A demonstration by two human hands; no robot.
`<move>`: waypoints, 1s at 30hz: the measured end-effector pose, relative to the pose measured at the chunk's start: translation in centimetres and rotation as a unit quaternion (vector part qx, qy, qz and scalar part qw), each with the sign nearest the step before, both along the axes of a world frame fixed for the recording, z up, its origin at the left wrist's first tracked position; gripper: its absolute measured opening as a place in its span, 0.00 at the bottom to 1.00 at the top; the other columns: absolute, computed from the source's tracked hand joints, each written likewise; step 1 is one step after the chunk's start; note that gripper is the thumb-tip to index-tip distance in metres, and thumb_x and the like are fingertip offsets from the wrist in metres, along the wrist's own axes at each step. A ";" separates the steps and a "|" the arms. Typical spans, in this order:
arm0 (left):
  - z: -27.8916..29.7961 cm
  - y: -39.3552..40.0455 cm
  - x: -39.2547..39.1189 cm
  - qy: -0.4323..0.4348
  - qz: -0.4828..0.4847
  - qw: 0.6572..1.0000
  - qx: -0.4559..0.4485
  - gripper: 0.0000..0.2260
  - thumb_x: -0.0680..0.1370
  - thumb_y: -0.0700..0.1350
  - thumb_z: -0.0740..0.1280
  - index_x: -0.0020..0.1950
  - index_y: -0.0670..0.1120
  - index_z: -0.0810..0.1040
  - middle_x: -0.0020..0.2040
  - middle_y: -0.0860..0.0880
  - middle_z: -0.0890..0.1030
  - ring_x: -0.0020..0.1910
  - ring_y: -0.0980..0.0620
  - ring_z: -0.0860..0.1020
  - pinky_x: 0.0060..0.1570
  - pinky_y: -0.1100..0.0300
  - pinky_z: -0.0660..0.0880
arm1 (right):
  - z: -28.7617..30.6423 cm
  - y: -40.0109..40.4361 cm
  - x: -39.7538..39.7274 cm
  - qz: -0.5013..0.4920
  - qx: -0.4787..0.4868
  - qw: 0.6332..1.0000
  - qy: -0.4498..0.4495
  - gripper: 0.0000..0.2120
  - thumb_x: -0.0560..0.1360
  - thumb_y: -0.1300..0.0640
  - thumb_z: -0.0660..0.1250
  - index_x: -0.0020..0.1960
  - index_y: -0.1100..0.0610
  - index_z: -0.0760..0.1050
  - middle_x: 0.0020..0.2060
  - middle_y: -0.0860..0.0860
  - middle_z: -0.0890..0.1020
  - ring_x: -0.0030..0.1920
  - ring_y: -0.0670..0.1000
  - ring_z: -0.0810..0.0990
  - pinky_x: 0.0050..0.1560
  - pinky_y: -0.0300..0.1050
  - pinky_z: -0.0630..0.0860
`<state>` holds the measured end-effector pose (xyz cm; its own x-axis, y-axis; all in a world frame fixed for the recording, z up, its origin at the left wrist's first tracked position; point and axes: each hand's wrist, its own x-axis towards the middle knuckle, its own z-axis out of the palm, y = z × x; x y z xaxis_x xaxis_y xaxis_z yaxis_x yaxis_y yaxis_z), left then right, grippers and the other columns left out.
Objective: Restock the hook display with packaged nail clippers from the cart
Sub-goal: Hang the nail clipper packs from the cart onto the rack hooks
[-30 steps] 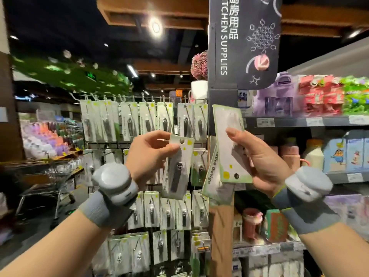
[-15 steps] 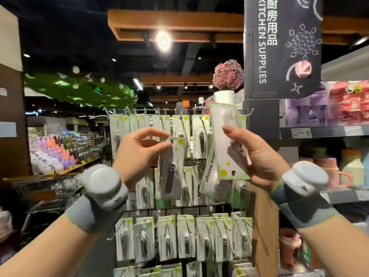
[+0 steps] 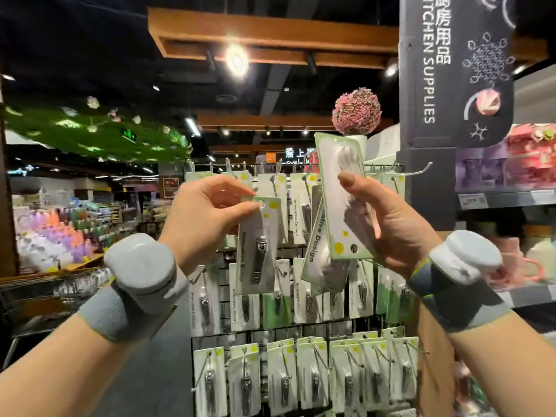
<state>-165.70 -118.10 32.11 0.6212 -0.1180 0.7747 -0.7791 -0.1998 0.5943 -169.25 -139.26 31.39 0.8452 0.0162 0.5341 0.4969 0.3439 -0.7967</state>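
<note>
— Behind: store aisle, hook display full of hanging packs, dark sign at 1 o'clock.
— Left hand?
— Pinching one clipper pack by its top corner.
— Right hand?
— Gripping several packs, upside down, at 12 o'clock.

Both forearms rise from the lower corners toward the middle, each wrist wrapped in a grey band carrying a rounded grey-white device. The left hand is raised with its back to the camera, thumb and forefinger pinching the top corner of one pack, the other fingers curled loosely above. The right hand is turned palm inward, thumb stretched up across the face of a handful of packs, the fingers hidden behind them.
</note>
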 end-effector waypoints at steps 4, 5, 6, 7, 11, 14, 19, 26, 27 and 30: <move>0.5 0.8 0.0 -0.005 -0.003 1.000 -0.021 0.07 0.71 0.34 0.72 0.48 0.35 0.80 0.41 0.41 0.83 0.35 0.52 0.80 0.29 0.65 0.78 | 0.7 0.7 0.7 0.011 -0.005 1.000 -0.015 0.34 0.42 0.46 0.83 0.45 0.52 0.75 0.34 0.47 0.71 0.29 0.44 0.70 0.26 0.32 0.72; 0.6 1.0 0.0 -0.006 0.000 1.000 -0.023 0.07 0.71 0.34 0.72 0.48 0.35 0.81 0.41 0.41 0.83 0.35 0.52 0.80 0.29 0.65 0.78 | 0.8 0.8 0.9 0.013 -0.008 1.000 -0.015 0.35 0.43 0.45 0.83 0.46 0.52 0.74 0.35 0.48 0.70 0.30 0.44 0.69 0.26 0.32 0.71; 0.7 1.2 0.0 -0.009 0.004 1.000 -0.025 0.07 0.71 0.35 0.72 0.47 0.36 0.81 0.40 0.41 0.83 0.35 0.52 0.80 0.29 0.65 0.77 | 1.0 0.8 1.0 0.015 -0.012 1.000 -0.017 0.37 0.44 0.44 0.83 0.48 0.52 0.73 0.36 0.48 0.70 0.31 0.45 0.68 0.26 0.32 0.71; 0.9 1.4 -0.1 -0.012 0.008 1.000 -0.027 0.07 0.70 0.36 0.73 0.47 0.37 0.81 0.40 0.42 0.83 0.35 0.53 0.80 0.28 0.65 0.77 | 1.2 0.9 1.0 0.015 -0.019 1.000 -0.016 0.39 0.45 0.44 0.83 0.51 0.52 0.72 0.38 0.49 0.69 0.33 0.45 0.68 0.27 0.33 0.71; 1.5 2.2 -0.2 -0.022 0.018 0.999 -0.033 0.05 0.70 0.37 0.73 0.45 0.40 0.81 0.38 0.45 0.84 0.35 0.53 0.81 0.29 0.65 0.77 | 1.5 1.0 1.1 0.012 -0.024 1.000 -0.013 0.37 0.44 0.42 0.82 0.49 0.49 0.73 0.37 0.46 0.69 0.33 0.44 0.68 0.27 0.31 0.69; 1.8 2.5 -0.3 -0.028 0.030 0.999 -0.027 0.04 0.70 0.37 0.73 0.44 0.41 0.82 0.39 0.44 0.84 0.38 0.49 0.82 0.32 0.60 0.80 | 1.7 0.8 1.4 0.013 -0.029 0.999 -0.011 0.41 0.45 0.42 0.82 0.53 0.50 0.72 0.38 0.47 0.70 0.34 0.45 0.69 0.27 0.32 0.70; 2.0 2.7 -0.4 -0.020 0.035 0.999 -0.020 0.05 0.70 0.37 0.73 0.44 0.41 0.81 0.40 0.42 0.84 0.41 0.44 0.82 0.39 0.54 0.82 | 1.9 1.1 0.9 -0.006 -0.019 1.000 0.010 0.25 0.57 0.47 0.79 0.49 0.52 0.75 0.37 0.47 0.71 0.33 0.41 0.72 0.25 0.30 0.70; 2.3 2.8 -0.5 -0.025 0.042 0.999 -0.024 0.05 0.70 0.37 0.73 0.45 0.42 0.81 0.41 0.43 0.84 0.42 0.44 0.82 0.42 0.52 0.81 | 2.2 0.8 0.4 -0.007 -0.011 1.000 0.016 0.14 0.60 0.49 0.72 0.44 0.51 0.79 0.36 0.45 0.73 0.30 0.39 0.73 0.24 0.29 0.70; 2.2 2.8 -0.5 -0.024 0.041 0.999 -0.026 0.05 0.70 0.37 0.73 0.45 0.42 0.81 0.41 0.43 0.84 0.42 0.44 0.83 0.41 0.53 0.82 | 2.2 0.7 0.4 -0.003 -0.006 1.000 0.017 0.15 0.60 0.49 0.73 0.45 0.51 0.79 0.37 0.45 0.74 0.30 0.39 0.73 0.26 0.30 0.71; 2.4 3.1 -0.5 -0.023 0.025 0.999 -0.038 0.06 0.70 0.36 0.73 0.46 0.39 0.81 0.40 0.44 0.84 0.38 0.49 0.83 0.34 0.59 0.81 | 2.4 0.3 0.6 0.044 0.020 0.999 0.013 0.24 0.53 0.48 0.81 0.47 0.52 0.83 0.41 0.46 0.77 0.35 0.43 0.75 0.37 0.36 0.74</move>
